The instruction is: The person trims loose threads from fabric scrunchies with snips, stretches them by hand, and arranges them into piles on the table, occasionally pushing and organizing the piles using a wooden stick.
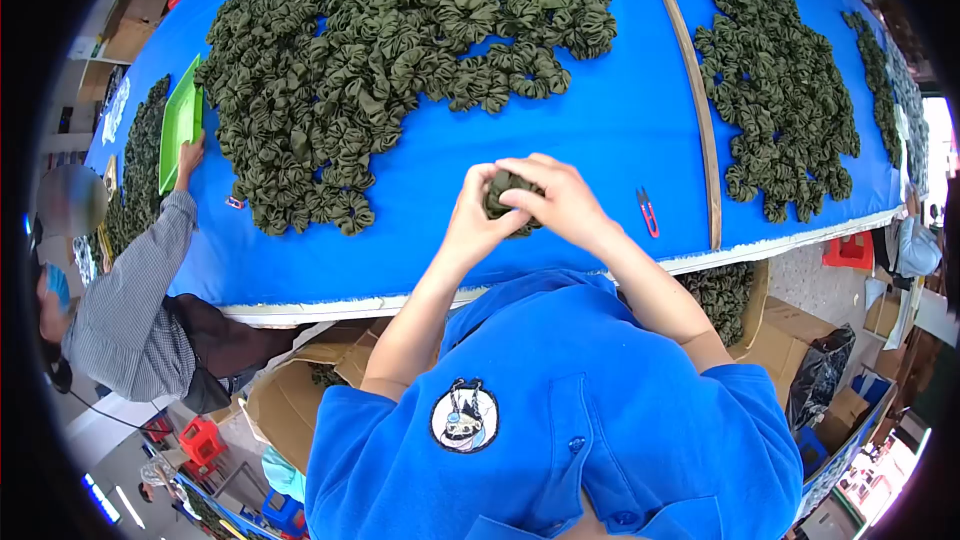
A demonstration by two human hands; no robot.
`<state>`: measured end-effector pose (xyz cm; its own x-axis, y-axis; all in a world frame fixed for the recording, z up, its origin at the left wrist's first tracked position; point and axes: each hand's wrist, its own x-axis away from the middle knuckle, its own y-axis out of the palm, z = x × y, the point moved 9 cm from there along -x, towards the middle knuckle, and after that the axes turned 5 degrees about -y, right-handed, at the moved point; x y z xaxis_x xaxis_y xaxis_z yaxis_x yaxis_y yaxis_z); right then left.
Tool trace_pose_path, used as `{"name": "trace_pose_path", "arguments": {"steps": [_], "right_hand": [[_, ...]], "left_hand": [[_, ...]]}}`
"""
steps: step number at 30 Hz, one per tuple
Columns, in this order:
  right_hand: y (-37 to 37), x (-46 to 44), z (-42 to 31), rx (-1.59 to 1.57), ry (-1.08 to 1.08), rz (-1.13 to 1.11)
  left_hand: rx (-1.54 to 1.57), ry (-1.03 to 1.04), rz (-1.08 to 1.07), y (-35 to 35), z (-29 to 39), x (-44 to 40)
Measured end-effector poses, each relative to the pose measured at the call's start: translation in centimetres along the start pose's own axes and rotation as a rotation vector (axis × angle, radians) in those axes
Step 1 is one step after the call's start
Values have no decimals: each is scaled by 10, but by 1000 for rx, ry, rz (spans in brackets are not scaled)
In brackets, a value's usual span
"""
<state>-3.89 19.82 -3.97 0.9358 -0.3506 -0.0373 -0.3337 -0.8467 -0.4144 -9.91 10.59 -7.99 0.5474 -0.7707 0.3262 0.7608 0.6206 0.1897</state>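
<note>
Between my two hands, just above the blue tabletop, is a dark green scrunchie [507,192]. My left hand [472,210] wraps its near side with curled fingers. Over the top and right of it lies my right hand [560,202], thumb pressed against the fabric; the fingers hide part of it. Beyond my hands spreads a large heap of the same green scrunchies [300,90]. Right of my hands, a pair of red-handled thread snips [648,212] lies on the blue cloth [450,155].
A wooden strip [690,80] divides the table, with another scrunchie pile [775,90] to its right. At left, a co-worker [140,310] holds a green tray [181,125]. Cardboard boxes [300,400] stand below the table edge, and a red stool [203,440] is on the floor.
</note>
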Motion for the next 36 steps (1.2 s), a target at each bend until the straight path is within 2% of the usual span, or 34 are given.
{"name": "trace_pose_path", "arguments": {"steps": [1, 2, 4, 5, 10, 12, 14, 16, 17, 19, 22, 25, 27, 29, 30, 32, 34, 36], "right_hand": [[1, 3, -5, 69, -76, 8], [3, 6, -20, 76, -153, -56], [11, 17, -39, 61, -96, -178], [6, 20, -38, 65, -100, -175], [-33, 34, -41, 16, -323, -206], [-41, 26, -34, -324, -174, 27], [-44, 21, -22, -660, -28, 266], [-39, 26, 13, -892, 157, 521], [-35, 27, 12, -892, 153, 525], [3, 31, 4, -1056, 240, 263], [21, 37, 14, -1141, 285, 353], [14, 37, 34, -1114, 236, 512], [8, 39, 54, -1108, 261, 531], [-6, 44, 71, -1108, 357, 423], [-13, 47, 77, -1053, 399, 382], [-24, 53, 86, -996, 441, 339], [-46, 51, 85, -701, 416, 263], [-112, 56, 97, -388, 432, 512]], "left_hand": [[192, -13, -56, 2, 4, 5], [190, -9, -60, -1, 10, 8], [301, -144, -278, 5, 11, 17], [299, -138, -280, -3, 14, 20], [712, 20, -375, -19, 45, 38], [828, 68, -406, 9, 52, 38], [971, -78, -102, 13, 24, 16], [981, -61, -63, 24, 22, 9], [997, -52, -20, 27, 19, 6], [1032, -41, 66, 29, 13, 2], [983, -30, 26, 34, 6, 2], [935, -3, -7, 29, -6, 2], [1018, -116, -197, 19, -35, 7], [1100, -221, -393, 15, -48, 10], [1101, -219, -391, 12, -44, 6], [838, -337, -331, 10, -48, -2], [578, -445, -265, 7, -55, -11], [158, -186, 63, -33, -64, -58]]}}
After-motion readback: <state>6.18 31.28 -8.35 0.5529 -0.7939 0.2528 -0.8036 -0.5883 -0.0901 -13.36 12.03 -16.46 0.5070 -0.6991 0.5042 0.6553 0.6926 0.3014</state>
